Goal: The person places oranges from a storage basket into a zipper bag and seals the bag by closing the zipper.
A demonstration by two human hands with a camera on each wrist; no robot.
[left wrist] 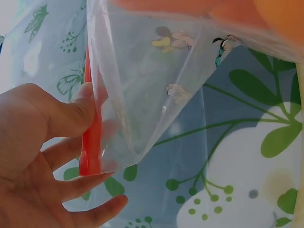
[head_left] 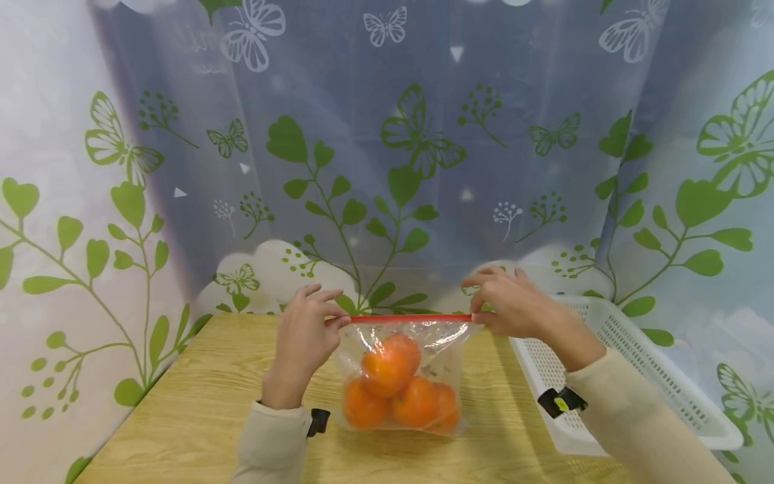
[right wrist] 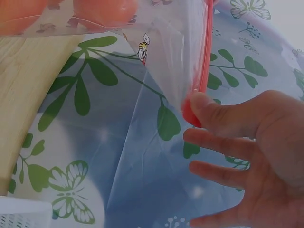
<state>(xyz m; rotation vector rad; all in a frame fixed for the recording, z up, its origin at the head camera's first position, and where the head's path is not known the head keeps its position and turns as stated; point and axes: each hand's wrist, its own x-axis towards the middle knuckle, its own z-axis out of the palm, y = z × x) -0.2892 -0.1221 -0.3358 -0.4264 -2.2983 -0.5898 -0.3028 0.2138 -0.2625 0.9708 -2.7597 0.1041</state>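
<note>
A clear zip bag with a red strip along its top stands upright over the table, several oranges piled inside. My left hand pinches the left end of the red strip between thumb and forefinger. At the opposite top corner, my right hand pinches the other end, so the strip runs straight between them. In both wrist views the remaining fingers are spread away from the bag. Small cartoon prints show on the plastic in the left wrist view.
To the right, a white perforated basket sits on the wood-grain table, partly covered by my right forearm. A curtain printed with leaves and butterflies surrounds the table at the back and sides. Each wrist wears a black strap.
</note>
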